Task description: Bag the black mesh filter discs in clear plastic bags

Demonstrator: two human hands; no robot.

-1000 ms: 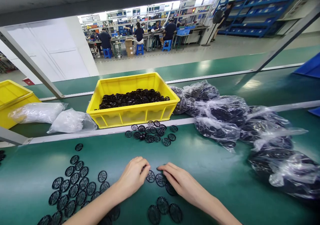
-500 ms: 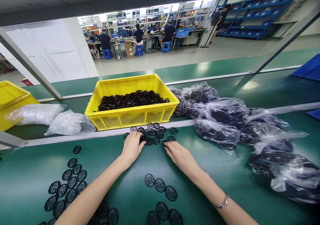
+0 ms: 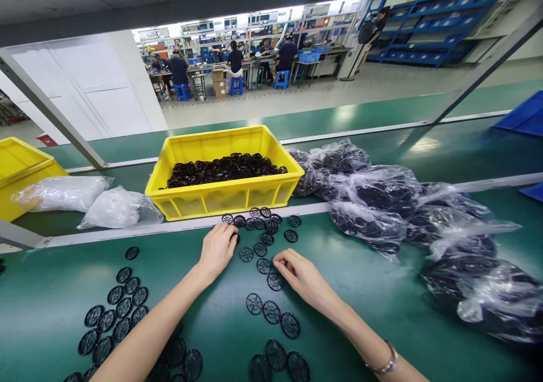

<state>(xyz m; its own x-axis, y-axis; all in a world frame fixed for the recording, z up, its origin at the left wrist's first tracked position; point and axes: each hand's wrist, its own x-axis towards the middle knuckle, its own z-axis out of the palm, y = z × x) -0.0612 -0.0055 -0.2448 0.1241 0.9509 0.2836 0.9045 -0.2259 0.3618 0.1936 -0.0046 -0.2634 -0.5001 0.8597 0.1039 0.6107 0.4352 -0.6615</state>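
Note:
Several round black spoked plastic discs lie on the green work surface between my hands, below the yellow bin. My left hand rests on the surface with its fingers curled down. A dark disc edge shows under its fingertips. Just right of the loose discs is my right hand, thumb and fingers drawn together beside a disc; whether anything is between them is hidden. Three discs lie in a slanting row nearer me, with more below them. At left, another group of discs lies in slanting rows.
A yellow bin full of black discs stands behind my hands. Clear bags of black parts are heaped at right. White filled bags lie at left beside another yellow bin. Metal posts frame the bench; people sit working beyond.
My right hand has moved toward me, and several discs now lie spread in a line nearer me. The left hand has shifted slightly left and toward me.

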